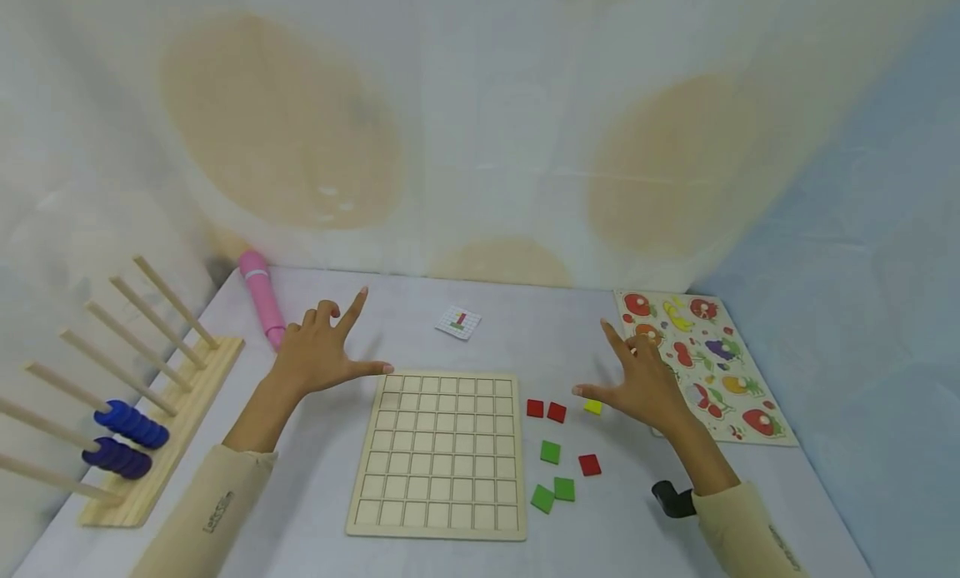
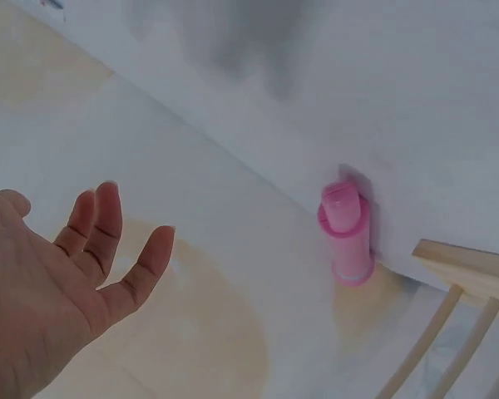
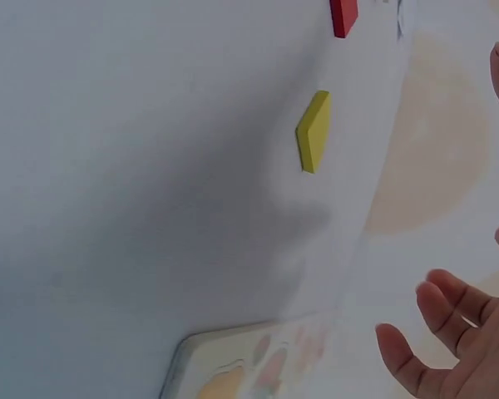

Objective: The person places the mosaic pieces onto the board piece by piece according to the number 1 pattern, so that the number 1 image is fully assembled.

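Observation:
My left hand (image 1: 315, 350) hovers over the table by the upper left corner of a wooden grid board (image 1: 439, 456), thumb and index finger spread apart and nothing held. On the other side, my right hand (image 1: 643, 384) is raised in a similar pose, also holding nothing, between a yellow tile (image 1: 593, 406) and a fruit puzzle board (image 1: 716, 378). Red tiles (image 1: 557, 412) and green tiles (image 1: 564, 489) lie loose along the grid board's right edge. Beyond the board lies a small card (image 1: 458, 322) printed with a coloured pattern on a grid.
At the left stands a wooden peg rack (image 1: 180, 395) with blue rings (image 1: 132, 424) on some pegs. A pink cylindrical object (image 1: 262, 299) lies near the back left. Close to my right sleeve is a black curved object (image 1: 672, 500). Draped cloth (image 1: 480, 145) rises behind the table.

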`<state>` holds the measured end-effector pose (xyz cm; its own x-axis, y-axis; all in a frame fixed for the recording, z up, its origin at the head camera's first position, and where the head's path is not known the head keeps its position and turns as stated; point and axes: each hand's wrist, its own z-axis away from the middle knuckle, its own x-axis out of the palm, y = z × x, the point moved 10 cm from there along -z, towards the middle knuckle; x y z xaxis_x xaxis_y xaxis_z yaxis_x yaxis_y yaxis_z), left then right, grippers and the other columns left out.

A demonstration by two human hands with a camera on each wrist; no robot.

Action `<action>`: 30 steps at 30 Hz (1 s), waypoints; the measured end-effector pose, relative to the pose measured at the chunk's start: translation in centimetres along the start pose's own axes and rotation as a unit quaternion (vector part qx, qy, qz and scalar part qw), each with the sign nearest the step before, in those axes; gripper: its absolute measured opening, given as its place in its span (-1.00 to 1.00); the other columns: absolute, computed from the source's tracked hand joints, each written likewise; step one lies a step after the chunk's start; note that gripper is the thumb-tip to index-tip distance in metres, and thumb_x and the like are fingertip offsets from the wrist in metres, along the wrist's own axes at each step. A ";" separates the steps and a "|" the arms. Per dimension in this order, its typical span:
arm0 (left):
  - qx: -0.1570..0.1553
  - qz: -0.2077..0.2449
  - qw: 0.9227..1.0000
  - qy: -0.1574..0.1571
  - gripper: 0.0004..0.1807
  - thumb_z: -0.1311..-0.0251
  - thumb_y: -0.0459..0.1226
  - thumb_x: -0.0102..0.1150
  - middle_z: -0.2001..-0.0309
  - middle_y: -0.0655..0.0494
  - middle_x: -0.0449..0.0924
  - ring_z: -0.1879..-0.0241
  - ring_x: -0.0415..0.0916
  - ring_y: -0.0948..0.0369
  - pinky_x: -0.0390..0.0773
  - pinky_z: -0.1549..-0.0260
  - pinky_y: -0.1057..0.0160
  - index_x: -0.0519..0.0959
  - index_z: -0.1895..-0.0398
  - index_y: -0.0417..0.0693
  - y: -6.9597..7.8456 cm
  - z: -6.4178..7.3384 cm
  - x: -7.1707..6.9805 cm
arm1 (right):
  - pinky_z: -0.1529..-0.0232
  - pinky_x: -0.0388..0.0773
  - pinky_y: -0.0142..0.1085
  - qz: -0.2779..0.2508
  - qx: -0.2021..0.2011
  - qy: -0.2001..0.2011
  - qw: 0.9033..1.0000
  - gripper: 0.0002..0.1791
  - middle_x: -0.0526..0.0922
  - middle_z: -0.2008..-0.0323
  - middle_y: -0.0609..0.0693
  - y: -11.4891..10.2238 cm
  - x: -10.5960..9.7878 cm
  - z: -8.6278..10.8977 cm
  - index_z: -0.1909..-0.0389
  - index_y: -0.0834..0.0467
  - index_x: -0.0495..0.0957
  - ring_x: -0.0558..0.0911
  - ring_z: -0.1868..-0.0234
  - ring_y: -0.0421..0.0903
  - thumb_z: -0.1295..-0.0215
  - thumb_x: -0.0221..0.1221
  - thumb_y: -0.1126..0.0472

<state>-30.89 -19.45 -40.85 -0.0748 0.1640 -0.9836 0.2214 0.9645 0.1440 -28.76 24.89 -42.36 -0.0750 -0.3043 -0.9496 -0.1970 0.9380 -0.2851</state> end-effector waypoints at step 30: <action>0.009 0.039 0.999 -0.014 0.41 0.41 0.70 0.02 -0.02 -0.09 0.31 0.17 0.39 0.02 0.37 0.25 -0.01 -0.03 -0.60 0.29 0.1 4.1 2.7 | 0.43 0.37 -0.27 -0.005 0.012 -0.036 0.999 0.33 0.38 0.01 0.21 -0.3 2.1 4.3 -0.58 -0.15 -0.01 0.44 0.18 0.03 0.21 0.33 -0.56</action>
<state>-27.05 -19.74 -43.94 -0.0305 0.2319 -0.9723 0.2426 0.9453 0.2178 -24.67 24.71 -44.82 -0.0023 -0.3025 -0.9531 -0.1738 0.9388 -0.2975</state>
